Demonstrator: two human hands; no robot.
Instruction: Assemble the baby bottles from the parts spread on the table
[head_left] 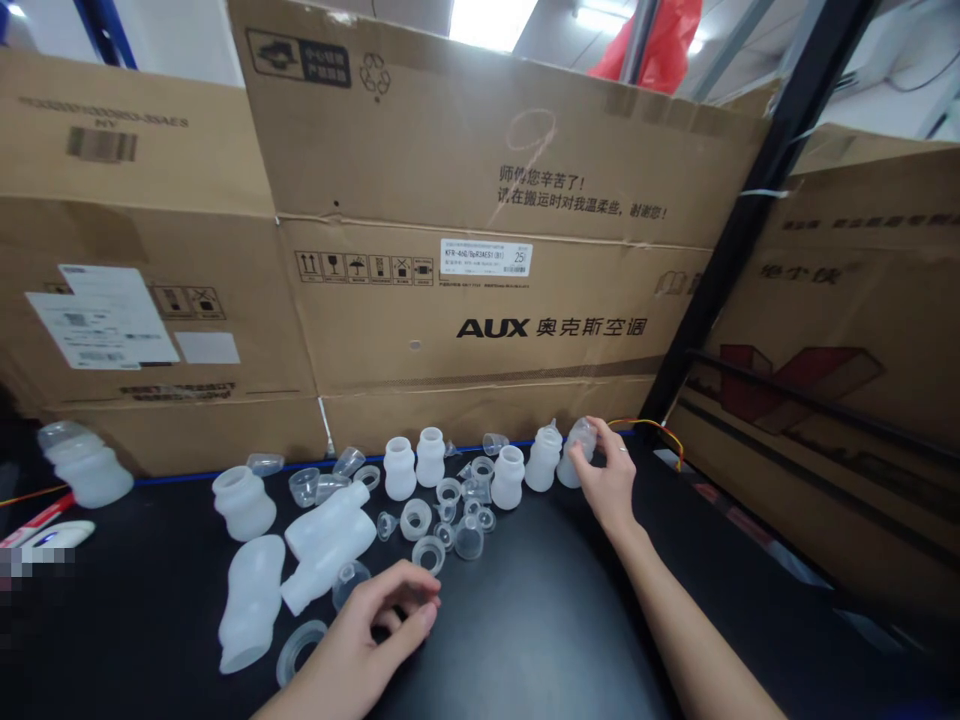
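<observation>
My right hand [609,482] grips a capped, translucent white baby bottle [569,470] at the back right, its fingers around the clear cap. Just left of it stands another bottle [541,462] with a nipple on top, and then an open-necked bottle [507,480]. My left hand [379,630] hovers low over the front of the table, fingers curled and apart, holding nothing. Close beside it are a clear domed cap [349,582] and a large ring [301,652]. Loose screw rings [415,519] and silicone nipples [445,508] lie in a cluster between the hands.
Bottles lie on their sides [251,605] at the left of the black table [555,620]. More stand behind [244,503], with clear caps [304,487] nearby. A capped bottle [82,470] and a red-and-white marker [37,522] are far left. Cardboard panels [480,360] wall off the back.
</observation>
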